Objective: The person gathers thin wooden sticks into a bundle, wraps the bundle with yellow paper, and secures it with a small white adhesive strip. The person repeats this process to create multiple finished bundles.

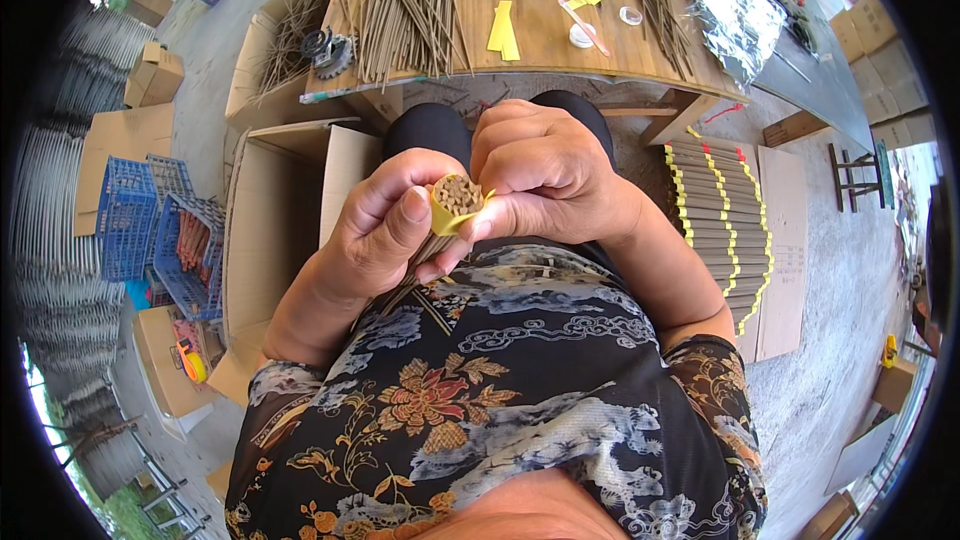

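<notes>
A bundle of thin brown sticks [458, 195] is held above my lap, its cut ends facing up. Around its top runs a yellow paper strip [452, 223]. My left hand [385, 225] is closed round the bundle, with the thumb pressed near the strip. My right hand [540, 170] pinches the strip's end between thumb and fingers at the bundle's right side. The sticks' lower length runs down toward my body and is partly hidden by my hands.
Ahead, a wooden table [560, 15] carries loose sticks [410, 10], yellow paper strips [503, 32] and a small white jar [582, 35]. An open cardboard box [275, 230] stands at left, near blue crates [128, 210]. At right, yellow-banded bundles [715, 230] lie on cardboard.
</notes>
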Tool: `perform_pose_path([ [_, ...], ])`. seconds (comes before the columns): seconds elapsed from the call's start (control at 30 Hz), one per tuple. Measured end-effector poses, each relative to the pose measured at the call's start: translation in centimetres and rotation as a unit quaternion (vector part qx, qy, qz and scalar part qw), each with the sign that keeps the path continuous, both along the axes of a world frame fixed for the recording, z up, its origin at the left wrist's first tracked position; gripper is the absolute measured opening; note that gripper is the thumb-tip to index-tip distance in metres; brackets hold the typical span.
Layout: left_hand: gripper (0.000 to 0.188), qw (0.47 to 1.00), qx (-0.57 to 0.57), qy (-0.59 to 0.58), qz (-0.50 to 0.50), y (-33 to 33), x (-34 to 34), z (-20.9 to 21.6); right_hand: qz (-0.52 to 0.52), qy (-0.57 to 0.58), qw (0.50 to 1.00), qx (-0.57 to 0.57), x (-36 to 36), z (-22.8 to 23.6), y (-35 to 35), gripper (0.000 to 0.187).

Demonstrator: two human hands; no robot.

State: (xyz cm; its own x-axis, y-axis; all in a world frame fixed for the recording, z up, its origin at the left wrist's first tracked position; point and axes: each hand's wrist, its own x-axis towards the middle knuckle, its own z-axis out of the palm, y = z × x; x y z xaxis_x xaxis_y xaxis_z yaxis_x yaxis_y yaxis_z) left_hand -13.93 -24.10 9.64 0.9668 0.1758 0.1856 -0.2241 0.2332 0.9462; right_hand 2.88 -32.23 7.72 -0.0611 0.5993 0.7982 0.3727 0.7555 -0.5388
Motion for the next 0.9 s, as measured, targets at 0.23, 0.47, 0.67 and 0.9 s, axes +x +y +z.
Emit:
perform_pose_path([
  [0.23,0.037,0.992,-0.066,0.063,-0.087,0.4,0.0,0.4,0.014,0.061,0.995,-0.077,0.1,0.9,-0.7,0.035],
  [0.47,0.036,0.978,-0.168,0.029,-0.119,0.2,1.1,0.3,0.014,-0.030,0.999,0.031,0.6,1.7,-0.9,0.050],
  [0.67,0.031,0.998,0.014,0.024,0.054,-0.8,1.0,1.8,-0.067,-0.014,0.996,0.064,-0.2,2.5,-2.0,0.035],
  [0.9,0.035,0.975,0.224,0.002,-0.006,0.1,0.9,3.5,-0.079,0.007,0.994,0.069,-0.6,2.3,-2.1,0.035],
])
